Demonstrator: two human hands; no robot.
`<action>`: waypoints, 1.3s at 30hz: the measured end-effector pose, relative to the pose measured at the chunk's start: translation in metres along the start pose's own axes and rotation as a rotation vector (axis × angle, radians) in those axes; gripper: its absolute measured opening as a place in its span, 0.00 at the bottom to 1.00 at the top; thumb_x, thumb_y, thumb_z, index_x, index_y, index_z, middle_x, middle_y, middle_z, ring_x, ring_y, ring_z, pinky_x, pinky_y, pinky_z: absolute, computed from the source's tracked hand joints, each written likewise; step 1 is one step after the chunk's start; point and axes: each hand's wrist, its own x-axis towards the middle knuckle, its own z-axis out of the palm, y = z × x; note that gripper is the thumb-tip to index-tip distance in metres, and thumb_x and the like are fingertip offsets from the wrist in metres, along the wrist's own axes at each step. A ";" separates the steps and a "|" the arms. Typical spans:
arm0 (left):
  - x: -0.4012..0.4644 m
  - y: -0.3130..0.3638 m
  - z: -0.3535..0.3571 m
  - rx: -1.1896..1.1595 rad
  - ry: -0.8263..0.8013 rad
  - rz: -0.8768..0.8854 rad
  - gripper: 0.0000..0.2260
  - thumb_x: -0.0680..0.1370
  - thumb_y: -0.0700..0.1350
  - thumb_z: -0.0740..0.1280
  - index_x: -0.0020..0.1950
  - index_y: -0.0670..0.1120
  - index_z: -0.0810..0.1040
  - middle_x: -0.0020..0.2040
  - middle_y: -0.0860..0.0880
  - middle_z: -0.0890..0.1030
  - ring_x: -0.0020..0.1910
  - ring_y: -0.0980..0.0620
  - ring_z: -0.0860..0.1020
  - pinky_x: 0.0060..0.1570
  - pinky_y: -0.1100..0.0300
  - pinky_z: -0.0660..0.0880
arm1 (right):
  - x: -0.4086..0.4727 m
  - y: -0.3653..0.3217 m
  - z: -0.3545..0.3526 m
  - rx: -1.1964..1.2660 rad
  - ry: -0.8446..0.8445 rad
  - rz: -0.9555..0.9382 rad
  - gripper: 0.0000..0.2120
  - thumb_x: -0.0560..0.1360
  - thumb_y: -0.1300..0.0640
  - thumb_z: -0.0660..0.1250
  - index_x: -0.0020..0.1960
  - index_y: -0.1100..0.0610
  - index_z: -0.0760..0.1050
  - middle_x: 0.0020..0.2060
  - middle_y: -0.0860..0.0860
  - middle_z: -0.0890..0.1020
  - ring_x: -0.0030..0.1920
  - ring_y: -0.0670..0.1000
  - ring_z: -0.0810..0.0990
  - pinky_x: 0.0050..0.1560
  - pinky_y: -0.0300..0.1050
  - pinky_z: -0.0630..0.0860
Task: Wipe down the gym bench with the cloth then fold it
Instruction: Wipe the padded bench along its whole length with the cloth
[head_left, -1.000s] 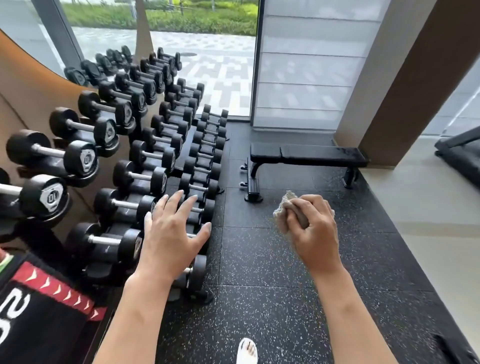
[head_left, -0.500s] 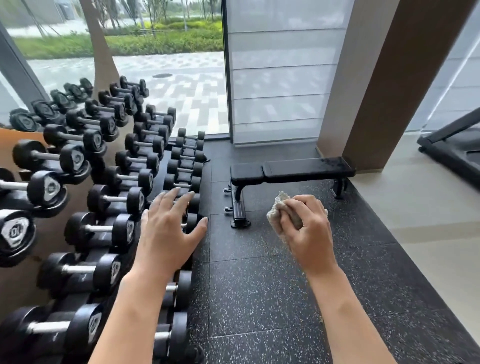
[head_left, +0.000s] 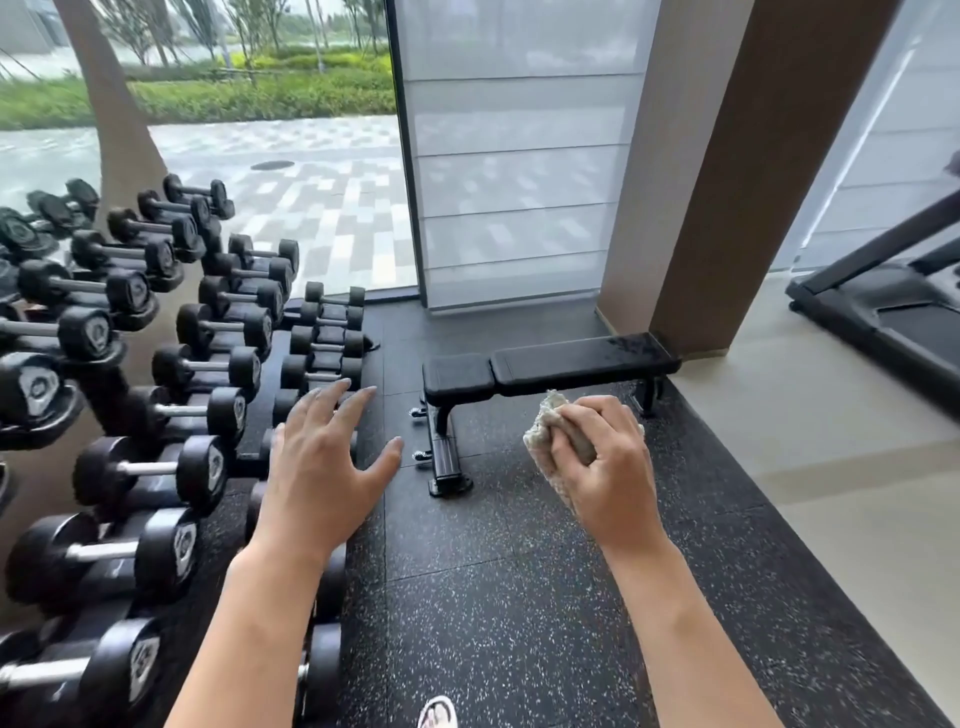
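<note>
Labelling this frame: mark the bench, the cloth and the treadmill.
bench (head_left: 582, 358): head view, on the long back pad.
cloth (head_left: 540, 423): head view, on the bunched end above the fingers.
treadmill (head_left: 904, 322): head view, on the deck.

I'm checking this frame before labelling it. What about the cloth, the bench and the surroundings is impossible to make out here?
Head view only:
- cloth: mostly bunched inside the grip of the right hand; its full size and shape are hidden.
- bench: too far to tell whether its pad is dirty or wet; the right hand covers part of its frame.
- treadmill: cut off by the right edge.
- dumbbells: weight markings too blurred to read.
</note>
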 end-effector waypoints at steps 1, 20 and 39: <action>0.013 -0.003 0.005 -0.002 -0.007 0.005 0.29 0.77 0.58 0.70 0.76 0.49 0.72 0.77 0.46 0.70 0.79 0.44 0.63 0.78 0.40 0.61 | 0.011 0.005 0.007 -0.009 0.005 -0.002 0.07 0.79 0.56 0.72 0.57 0.50 0.81 0.53 0.41 0.76 0.54 0.46 0.76 0.60 0.60 0.75; 0.252 -0.118 0.064 -0.081 -0.028 0.017 0.29 0.77 0.62 0.68 0.76 0.52 0.72 0.78 0.48 0.70 0.79 0.44 0.64 0.77 0.40 0.63 | 0.195 0.047 0.176 -0.129 -0.047 -0.019 0.05 0.78 0.55 0.71 0.54 0.53 0.82 0.51 0.44 0.78 0.52 0.47 0.78 0.57 0.57 0.77; 0.429 -0.137 0.152 -0.053 -0.023 -0.071 0.29 0.77 0.59 0.71 0.75 0.51 0.73 0.77 0.48 0.71 0.78 0.45 0.65 0.75 0.39 0.65 | 0.346 0.182 0.286 -0.016 -0.127 0.011 0.04 0.78 0.57 0.73 0.53 0.52 0.83 0.51 0.42 0.77 0.53 0.47 0.79 0.57 0.55 0.77</action>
